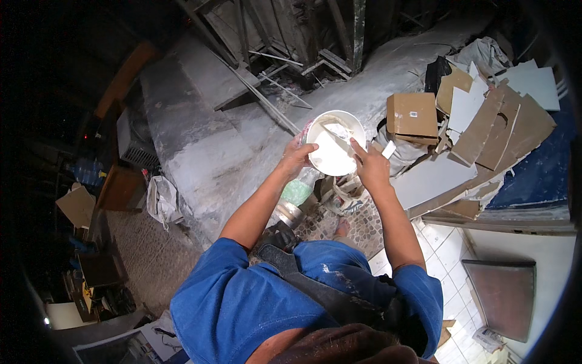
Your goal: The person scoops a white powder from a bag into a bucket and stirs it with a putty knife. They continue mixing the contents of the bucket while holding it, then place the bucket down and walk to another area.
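Observation:
A round white bucket is held up in front of me, its open top facing me. White paste or powder coats its inside. My left hand grips the bucket's left side, thumb over the rim. At the right rim, my right hand is closed around a tool with a white handle, its index finger pointing toward the bucket. A long thin shape crosses the bucket's inside; I cannot tell whether it is the tool's blade. Below the bucket is a clear plastic bottle with a green part.
A dusty grey slab stretches ahead. Right of the bucket lie a cardboard box and broken boards. A white sack sits at the left. A dark framed panel leans at the lower right, by white floor tiles.

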The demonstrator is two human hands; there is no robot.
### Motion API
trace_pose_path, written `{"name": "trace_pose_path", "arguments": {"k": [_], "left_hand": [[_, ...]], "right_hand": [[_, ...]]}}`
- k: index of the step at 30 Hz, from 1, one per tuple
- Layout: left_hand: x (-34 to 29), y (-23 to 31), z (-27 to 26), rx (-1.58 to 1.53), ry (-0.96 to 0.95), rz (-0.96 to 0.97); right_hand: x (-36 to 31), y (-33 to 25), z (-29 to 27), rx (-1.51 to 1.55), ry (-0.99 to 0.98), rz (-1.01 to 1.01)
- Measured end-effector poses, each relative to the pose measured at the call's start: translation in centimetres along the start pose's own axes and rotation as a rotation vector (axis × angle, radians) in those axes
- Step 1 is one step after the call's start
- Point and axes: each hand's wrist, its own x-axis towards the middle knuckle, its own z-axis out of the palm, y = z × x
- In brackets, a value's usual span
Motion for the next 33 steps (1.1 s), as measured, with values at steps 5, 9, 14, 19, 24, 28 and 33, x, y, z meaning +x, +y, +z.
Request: {"name": "trace_pose_path", "arguments": {"k": [5,9,14,19,24,28,33], "left_hand": [[-0.2,-0.8,2.1,-0.209,0.057,0.063],[-0.4,-1.6,1.6,-0.233,0.070,0.076],[-1.3,-1.4,2.8,-0.256,0.045,0.218],[-1.0,-0.8,2.6,-0.136,0.098,0.351],[-1.2,-0.7,2.8,-0.154,0.083,0.309],[-0.8,-1.8,2.4,-0.233,0.060,0.291],[0.0,-1.8,2.0,-0.227,0.082,0.309]], "right_hand": [[0.0,-2.1,1.4,-0.095,-0.003,-0.109],[0.8,-0.9,1.7,0.014,0.018,-0.031],[0.5,-1.6,2.5,0.016,0.060,0.048],[-0.2,-2.3,2.7,0.270,0.196,0.086],[0.8,-2.5,2.2,0.198,0.108,0.282],[0.9,-3.2,2.9,0.303,0.191,0.126],[0.8,-2.1,3.6,0.291,0.104,0.266]]}}
